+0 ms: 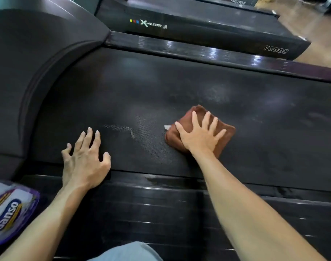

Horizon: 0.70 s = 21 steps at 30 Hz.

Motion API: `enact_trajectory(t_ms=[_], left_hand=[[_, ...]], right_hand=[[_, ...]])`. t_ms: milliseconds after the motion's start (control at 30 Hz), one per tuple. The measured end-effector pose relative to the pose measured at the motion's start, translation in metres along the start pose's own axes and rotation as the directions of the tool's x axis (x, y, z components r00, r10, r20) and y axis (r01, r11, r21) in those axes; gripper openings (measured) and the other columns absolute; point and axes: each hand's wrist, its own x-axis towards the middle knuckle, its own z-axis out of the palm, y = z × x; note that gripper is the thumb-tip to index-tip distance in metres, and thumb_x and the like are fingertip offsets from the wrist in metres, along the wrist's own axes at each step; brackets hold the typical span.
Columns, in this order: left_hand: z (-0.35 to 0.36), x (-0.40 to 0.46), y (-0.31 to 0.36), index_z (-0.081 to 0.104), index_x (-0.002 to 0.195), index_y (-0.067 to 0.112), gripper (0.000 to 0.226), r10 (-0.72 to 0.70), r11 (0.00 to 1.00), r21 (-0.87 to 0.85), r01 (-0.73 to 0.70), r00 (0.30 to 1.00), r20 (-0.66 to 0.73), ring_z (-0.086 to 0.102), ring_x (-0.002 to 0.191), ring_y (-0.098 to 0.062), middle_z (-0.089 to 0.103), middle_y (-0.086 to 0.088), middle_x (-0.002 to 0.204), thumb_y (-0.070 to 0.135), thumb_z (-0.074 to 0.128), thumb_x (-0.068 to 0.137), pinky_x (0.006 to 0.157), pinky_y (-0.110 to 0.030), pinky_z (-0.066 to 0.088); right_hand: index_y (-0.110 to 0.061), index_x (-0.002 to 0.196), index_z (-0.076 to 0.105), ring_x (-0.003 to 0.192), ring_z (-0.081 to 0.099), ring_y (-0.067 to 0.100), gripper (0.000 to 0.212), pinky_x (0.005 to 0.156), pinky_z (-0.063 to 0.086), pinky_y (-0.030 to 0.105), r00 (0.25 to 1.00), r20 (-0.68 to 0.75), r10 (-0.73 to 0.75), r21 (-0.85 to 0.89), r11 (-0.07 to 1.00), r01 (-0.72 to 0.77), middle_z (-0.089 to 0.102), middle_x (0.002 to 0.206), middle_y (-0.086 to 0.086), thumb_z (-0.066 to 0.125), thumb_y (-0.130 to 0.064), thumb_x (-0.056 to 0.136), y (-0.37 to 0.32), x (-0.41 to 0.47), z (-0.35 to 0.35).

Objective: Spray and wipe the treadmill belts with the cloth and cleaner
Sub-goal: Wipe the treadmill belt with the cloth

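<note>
A black treadmill belt (pixel 179 95) runs across the middle of the view, with pale damp patches on it. A folded brown cloth (pixel 226 132) with a small white tag lies on the belt. My right hand (pixel 200 134) presses flat on the cloth, fingers spread. My left hand (pixel 85 157) rests on the belt's near edge, fingers apart and holding nothing. The cleaner (pixel 8 210), a white and purple container labelled "Ganso", lies at the lower left on the side rail.
The glossy black side rail (pixel 160 204) lies between me and the belt. A curved motor cover (pixel 29 63) rises at the left. A second treadmill (pixel 198 25) stands beyond, with wooden floor (pixel 311 16) at the top right. My knee (pixel 127 251) shows at the bottom.
</note>
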Motion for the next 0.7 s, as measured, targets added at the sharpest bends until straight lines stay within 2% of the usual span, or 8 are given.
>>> enact_trajectory(t_ms=[100,167,233,300,400,500,567,700], left_hand=[[-0.002,0.0,-0.002,0.02,0.163,0.023,0.072,0.006,1.0,-0.016,-0.006,1.0,0.0,0.002,0.157,-0.012,0.007,0.003,0.172,0.042,0.045,0.099,0.124,-0.048,0.006],[-0.002,0.0,-0.002,0.021,0.163,0.023,0.072,0.006,1.0,-0.025,-0.006,1.0,0.003,0.003,0.157,-0.012,0.007,0.003,0.172,0.042,0.047,0.099,0.124,-0.047,0.007],[-0.002,0.0,-0.003,0.021,0.163,0.023,0.072,0.011,1.0,-0.021,-0.011,1.0,0.01,0.003,0.157,-0.011,0.007,0.004,0.172,0.043,0.047,0.099,0.124,-0.047,0.008],[-0.001,-0.001,-0.004,0.019,0.163,0.023,0.072,0.01,1.0,-0.026,-0.009,1.0,0.007,0.002,0.157,-0.011,0.005,0.005,0.172,0.043,0.046,0.1,0.125,-0.047,0.006],[0.0,0.0,-0.003,0.017,0.164,0.022,0.073,0.016,1.0,-0.015,-0.016,1.0,0.01,0.0,0.158,-0.012,0.004,0.003,0.172,0.043,0.044,0.1,0.125,-0.047,0.005],[0.001,0.0,0.0,0.016,0.164,0.021,0.073,0.01,1.0,0.012,-0.01,1.0,0.008,0.0,0.158,-0.014,0.004,0.0,0.172,0.043,0.042,0.099,0.125,-0.049,0.006],[0.002,0.002,-0.001,0.015,0.164,0.022,0.073,0.012,1.0,0.022,-0.012,1.0,0.005,0.0,0.158,-0.013,0.004,0.0,0.172,0.043,0.041,0.099,0.125,-0.049,0.006],[0.0,0.002,-0.003,0.018,0.163,0.022,0.072,0.012,1.0,-0.002,-0.012,1.0,0.005,0.001,0.158,-0.012,0.005,0.002,0.172,0.043,0.045,0.1,0.125,-0.048,0.008]], right_hand=[[-0.043,0.164,0.008,0.158,-0.015,0.035,0.089,0.119,-0.008,0.07,0.959,0.023,-0.283,0.0,0.959,0.283,-0.011,0.173,0.005,0.018,-0.089,0.089,-0.061,-0.01,0.014],[-0.048,0.162,0.011,0.158,-0.016,0.03,0.086,0.12,-0.008,0.068,0.855,0.055,-0.516,-0.005,0.856,0.517,-0.01,0.173,-0.001,0.023,-0.09,0.088,-0.078,-0.044,0.022],[-0.053,0.16,0.012,0.159,-0.016,0.024,0.085,0.121,-0.008,0.065,0.772,0.079,-0.631,0.01,0.775,0.632,-0.009,0.173,-0.007,0.026,-0.091,0.085,-0.059,-0.078,0.026],[-0.056,0.159,0.011,0.158,-0.016,0.019,0.087,0.123,-0.01,0.062,0.802,0.063,-0.594,0.003,0.804,0.595,-0.011,0.172,-0.012,0.024,-0.093,0.082,-0.014,-0.089,0.024],[-0.055,0.16,0.008,0.158,-0.016,0.02,0.092,0.124,-0.01,0.061,0.953,0.033,-0.302,-0.037,0.952,0.303,-0.014,0.172,-0.012,0.015,-0.096,0.079,0.036,-0.055,0.012],[-0.046,0.163,0.006,0.158,-0.015,0.031,0.092,0.121,-0.009,0.067,0.998,0.039,-0.041,0.006,0.999,0.041,-0.013,0.173,0.0,0.016,-0.093,0.085,0.006,-0.005,0.002],[-0.041,0.164,0.003,0.157,-0.017,0.038,0.092,0.119,-0.01,0.069,0.996,0.041,-0.076,0.033,0.997,0.075,-0.013,0.173,0.007,0.018,-0.09,0.088,-0.041,0.009,0.005],[-0.047,0.163,0.01,0.157,-0.019,0.033,0.086,0.121,-0.014,0.065,0.865,0.059,-0.499,0.014,0.867,0.499,-0.011,0.173,0.002,0.023,-0.089,0.089,-0.105,-0.039,0.024]])
